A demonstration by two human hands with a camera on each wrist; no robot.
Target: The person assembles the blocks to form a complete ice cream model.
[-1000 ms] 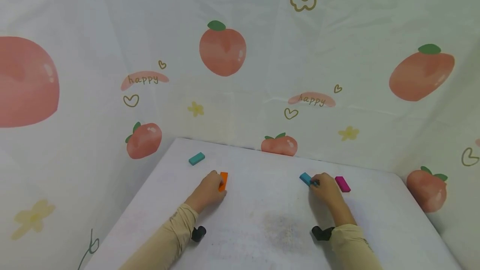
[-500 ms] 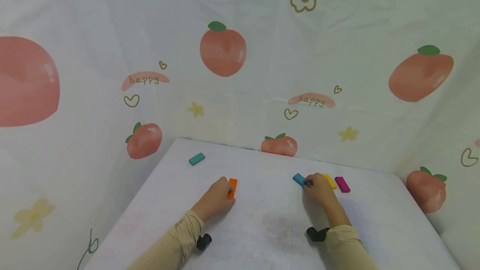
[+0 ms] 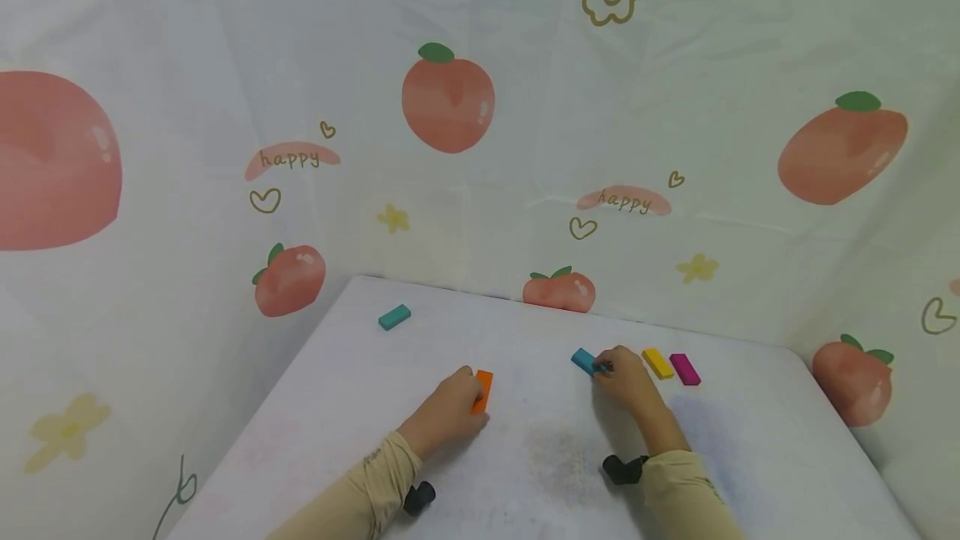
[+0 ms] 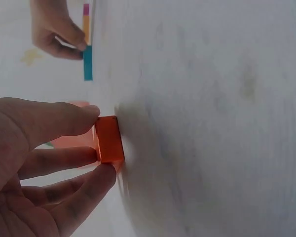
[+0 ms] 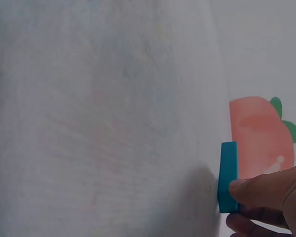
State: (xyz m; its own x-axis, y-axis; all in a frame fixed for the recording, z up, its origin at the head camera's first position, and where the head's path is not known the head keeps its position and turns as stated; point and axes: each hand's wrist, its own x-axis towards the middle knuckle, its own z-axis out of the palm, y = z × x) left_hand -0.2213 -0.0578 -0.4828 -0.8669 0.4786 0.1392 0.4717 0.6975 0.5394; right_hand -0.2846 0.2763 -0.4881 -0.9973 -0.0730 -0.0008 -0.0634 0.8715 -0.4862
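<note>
My left hand pinches an orange block between thumb and fingers, left of the table's middle. In the left wrist view the orange block shows its short end, with the thumb on one side and fingertips on the other. My right hand holds a blue block by its near end; the far end sticks out to the left. In the right wrist view thumb and fingers grip this blue block low on its length. A yellow block and a magenta block lie side by side right of that hand.
A teal block lies alone near the back left corner of the white table. Behind the table hangs a white cloth printed with fruit. Black camera mounts stick out from both wrists.
My left hand has moved right and nearer with the orange block. My right hand has moved left with the blue block, uncovering the yellow block.
</note>
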